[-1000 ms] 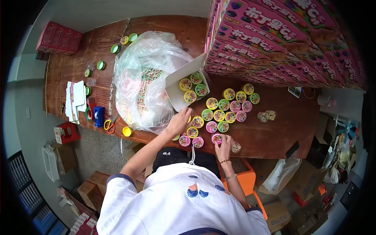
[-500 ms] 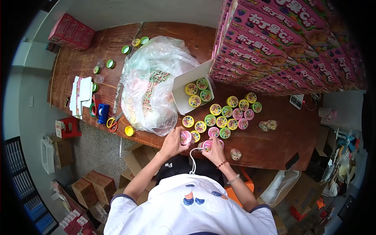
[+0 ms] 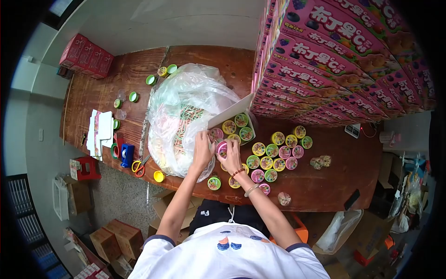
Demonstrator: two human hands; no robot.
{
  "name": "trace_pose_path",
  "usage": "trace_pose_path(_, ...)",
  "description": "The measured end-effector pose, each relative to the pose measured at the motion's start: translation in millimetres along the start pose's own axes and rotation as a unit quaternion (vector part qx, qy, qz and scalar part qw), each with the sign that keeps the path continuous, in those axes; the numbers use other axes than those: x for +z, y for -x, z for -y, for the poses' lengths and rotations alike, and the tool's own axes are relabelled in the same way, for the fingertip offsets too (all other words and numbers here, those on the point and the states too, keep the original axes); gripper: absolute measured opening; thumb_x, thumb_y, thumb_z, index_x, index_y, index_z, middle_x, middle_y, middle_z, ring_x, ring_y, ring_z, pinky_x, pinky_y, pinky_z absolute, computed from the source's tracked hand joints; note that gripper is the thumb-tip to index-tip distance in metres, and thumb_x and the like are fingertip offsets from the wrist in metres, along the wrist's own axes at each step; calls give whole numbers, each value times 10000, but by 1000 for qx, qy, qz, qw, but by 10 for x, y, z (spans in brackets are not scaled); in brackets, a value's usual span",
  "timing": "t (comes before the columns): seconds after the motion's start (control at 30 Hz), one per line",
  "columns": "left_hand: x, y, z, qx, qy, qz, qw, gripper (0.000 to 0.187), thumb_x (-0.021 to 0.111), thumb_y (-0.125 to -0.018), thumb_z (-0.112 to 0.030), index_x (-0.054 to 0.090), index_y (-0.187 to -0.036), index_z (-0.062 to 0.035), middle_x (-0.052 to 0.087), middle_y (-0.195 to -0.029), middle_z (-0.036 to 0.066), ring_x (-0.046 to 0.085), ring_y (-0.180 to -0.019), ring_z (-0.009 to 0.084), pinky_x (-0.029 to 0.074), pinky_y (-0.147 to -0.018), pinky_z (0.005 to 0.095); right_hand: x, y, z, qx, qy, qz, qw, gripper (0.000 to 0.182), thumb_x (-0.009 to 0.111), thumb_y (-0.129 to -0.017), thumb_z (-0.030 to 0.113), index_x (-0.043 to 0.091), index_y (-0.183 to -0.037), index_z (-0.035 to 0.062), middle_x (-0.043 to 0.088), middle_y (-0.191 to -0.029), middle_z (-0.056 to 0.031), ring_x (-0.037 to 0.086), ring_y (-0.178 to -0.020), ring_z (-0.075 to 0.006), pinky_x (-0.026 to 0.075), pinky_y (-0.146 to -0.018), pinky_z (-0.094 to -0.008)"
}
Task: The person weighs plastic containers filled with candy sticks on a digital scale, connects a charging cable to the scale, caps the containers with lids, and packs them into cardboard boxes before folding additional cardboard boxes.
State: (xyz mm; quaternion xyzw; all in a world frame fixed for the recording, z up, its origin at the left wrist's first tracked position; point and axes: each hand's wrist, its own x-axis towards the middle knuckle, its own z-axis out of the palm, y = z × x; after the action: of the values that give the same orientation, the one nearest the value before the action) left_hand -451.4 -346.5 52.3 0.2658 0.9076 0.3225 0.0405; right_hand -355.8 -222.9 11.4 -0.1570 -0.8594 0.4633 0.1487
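My right hand (image 3: 231, 157) grips a pink-lided tub (image 3: 222, 149) at the near side of a white open box (image 3: 231, 111). Next to it, my left hand (image 3: 202, 149) is closed at the box's near left corner, its fingertips beside another pink tub (image 3: 216, 134) inside. Its exact contact is partly hidden. The box also holds several yellow and green tubs (image 3: 241, 120). Below my hands lies a green tub (image 3: 214, 183). To the right, several yellow, green and pink tubs (image 3: 266, 162) stand in a group, partly covered by my right forearm.
A large clear bag (image 3: 167, 139) of small wrapped sticks stands on the left. Pink printed boxes (image 3: 320, 60) are stacked high at back right. Scissors (image 3: 139, 167), a blue tape dispenser (image 3: 127, 155) and a yellow lid (image 3: 159, 176) lie near the left front edge of the table (image 3: 316, 190).
Both hands have moved from the table's front edge forward to the white box. Two pink tubs now sit at the box, one still in my right hand. The view has tilted up.
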Motion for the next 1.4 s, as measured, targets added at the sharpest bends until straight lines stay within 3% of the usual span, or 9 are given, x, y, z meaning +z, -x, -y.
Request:
trace_pose_path(0.17, 268, 116, 277, -148, 165, -7, 975, 510, 762, -904, -109, 487, -1295, 70, 660, -1024, 209, 695, -878, 334, 574, -824, 445, -62, -19, 7, 48, 45, 78, 995, 626, 866, -720, 152, 571, -1244, -23, 532, -1217, -257, 546, -1179, -455, 493, -1009, -508)
trace_pose_path(0.43, 547, -22, 498, -252, 74, 88, 961, 532, 589, -1012, -297, 447, -1367, 72, 655, -1021, 430, 623, -1037, 601, 484, -902, 627, -27, -22, -98, 68, -11, -11, 998, 675, 840, -831, 212, 477, -1328, -66, 493, -1282, -289, 501, -1210, -490, 449, -1053, -525)
trace_pose_path(0.53, 624, -28, 573, -234, 58, 101, 965, 488, 549, -1030, -294, 457, -1341, 72, 656, -980, 424, 627, -990, 605, 478, -879, 645, -303, -323, -302, 126, 198, -152, 960, 413, 713, -922, 177, 563, -1251, -23, 540, -1243, -223, 506, -1154, -408, 460, -975, -514)
trace_pose_path(0.73, 667, -14, 896, -82, 79, 129, 985, 248, 421, -1045, -148, 539, -1119, 56, 650, -931, 400, 635, -936, 585, 482, -806, 637, -406, -776, -1005, 239, 243, 28, 940, 160, 601, -903, 29, 753, -940, -6, 731, -944, -271, 725, -907, -461, 610, -766, -523)
trace_pose_path(0.8, 654, 17, 1105, -53, 83, 131, 986, 377, 473, -1057, -214, 626, -892, 88, 647, -680, 304, 704, -662, 464, 545, -593, 552, -499, -733, -818, 234, 230, 37, 944, 165, 605, -896, 40, 756, -898, -28, 723, -943, -297, 731, -913, -453, 615, -775, -516)
trace_pose_path(0.9, 3, -70, 547, -156, 128, 179, 963, 322, 432, -1046, -138, 603, -859, 60, 632, -663, 301, 661, -646, 484, 485, -572, 552, -652, -441, -462, 245, 175, 13, 954, 163, 651, -868, 85, 746, -875, -48, 696, -893, -321, 710, -877, -487, 597, -738, -553)
trace_pose_path(1.13, -822, 138, -586, 277, -218, 155, 923, 33, 608, -912, -6, 578, -899, -1, 546, -852, 195, 564, -736, 398, 456, -643, 508, -1730, 835, 244, 191, 94, -131, 968, 134, 611, -929, 86, 661, -884, -31, 663, -794, -279, 678, -781, -470, 531, -665, -547)
trace_pose_path(1.23, -396, 350, -1361, 354, -111, 110, 922, 120, 608, -978, -73, 607, -890, 10, 597, -783, 230, 588, -698, 442, 482, -629, 552, -2496, 1548, 277, 279, 113, -151, 942, 166, 620, -950, 116, 669, -869, -21, 652, -786, -282, 671, -788, -476, 520, -657, -550)
trace_pose_path(1.4, 1249, 588, -2726, 220, 20, 445, 868, 370, 543, -1021, -242, 705, -854, 46, 677, -829, 314, 677, -805, 500, 523, -734, 577, -3614, 2834, -709, 336, 190, -211, 898, 170, 589, -933, 90, 654, -843, -38, 676, -834, -295, 671, -851, -489, 530, -758, -583)
